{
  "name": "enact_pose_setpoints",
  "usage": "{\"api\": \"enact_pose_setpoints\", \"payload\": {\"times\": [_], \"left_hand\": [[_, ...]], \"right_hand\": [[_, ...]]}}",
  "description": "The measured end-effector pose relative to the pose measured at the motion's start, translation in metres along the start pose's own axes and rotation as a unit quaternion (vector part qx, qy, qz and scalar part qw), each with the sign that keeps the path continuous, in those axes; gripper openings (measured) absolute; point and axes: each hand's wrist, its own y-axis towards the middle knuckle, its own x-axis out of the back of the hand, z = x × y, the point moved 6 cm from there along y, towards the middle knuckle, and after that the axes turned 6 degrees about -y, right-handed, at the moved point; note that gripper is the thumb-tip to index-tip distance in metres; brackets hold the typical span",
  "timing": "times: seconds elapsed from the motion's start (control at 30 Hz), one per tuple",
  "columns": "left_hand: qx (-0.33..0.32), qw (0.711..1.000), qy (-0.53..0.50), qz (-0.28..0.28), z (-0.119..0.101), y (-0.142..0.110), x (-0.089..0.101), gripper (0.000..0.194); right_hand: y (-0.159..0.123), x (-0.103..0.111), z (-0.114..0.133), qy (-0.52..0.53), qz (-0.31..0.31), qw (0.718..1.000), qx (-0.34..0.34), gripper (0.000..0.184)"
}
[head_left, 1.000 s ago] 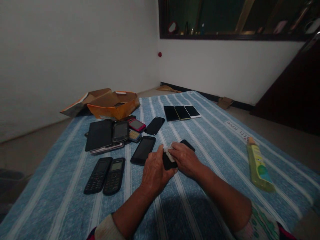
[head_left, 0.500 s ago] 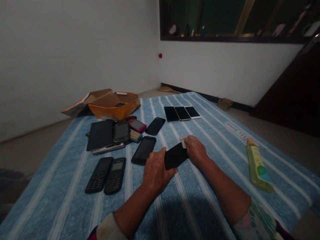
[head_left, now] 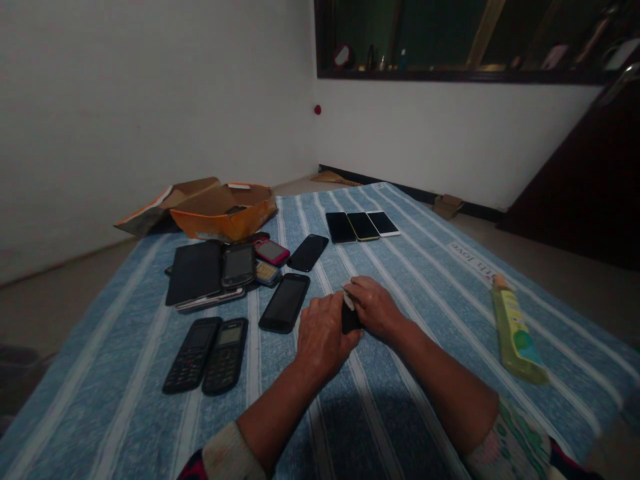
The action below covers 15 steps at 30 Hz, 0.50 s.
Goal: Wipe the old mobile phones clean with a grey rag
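Observation:
A black smartphone [head_left: 351, 321] is between my two hands, and most of it is hidden behind them. My left hand [head_left: 321, 335] wraps round its left side, thumb along the near edge. At the far right side of the phone, my right hand [head_left: 376, 308] pinches a small whitish wipe [head_left: 349, 301] against it. Whether the wipe is cloth or paper I cannot tell. Just left of my left hand lies a dark smartphone [head_left: 285, 303], and beyond it another black smartphone [head_left: 309, 253].
Two keypad phones [head_left: 193, 355] lie at the near left. Behind them is a pile of phones and dark flat devices [head_left: 194, 272], then an open orange cardboard box [head_left: 225, 223]. Three smartphones [head_left: 363, 227] line up at the back. A yellow-green liquid bottle [head_left: 517, 340] lies right on the striped cloth [head_left: 440, 287].
My right hand has slid left with the wipe, closer to my left hand, covering more of the phone. My view has shifted slightly; the other phones and the bottle stay put.

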Motion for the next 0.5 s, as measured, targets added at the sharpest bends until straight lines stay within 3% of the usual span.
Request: {"api": "enact_pose_setpoints", "payload": {"times": [0.2,0.37,0.5], "left_hand": [[0.003,0.998,-0.047,-0.041,-0.001,0.004,-0.003,0.054],[-0.072,0.991,-0.062,-0.097,-0.003,0.001,-0.005,0.057],[-0.115,0.987,-0.044,-0.107,-0.007,-0.002,-0.005,0.057]], "right_hand": [[0.004,0.001,0.000,-0.003,0.008,1.000,0.022,0.024],[0.005,0.008,-0.010,0.022,-0.018,1.000,0.000,0.026],[0.006,0.013,-0.022,0.056,-0.025,0.998,-0.017,0.024]]}}
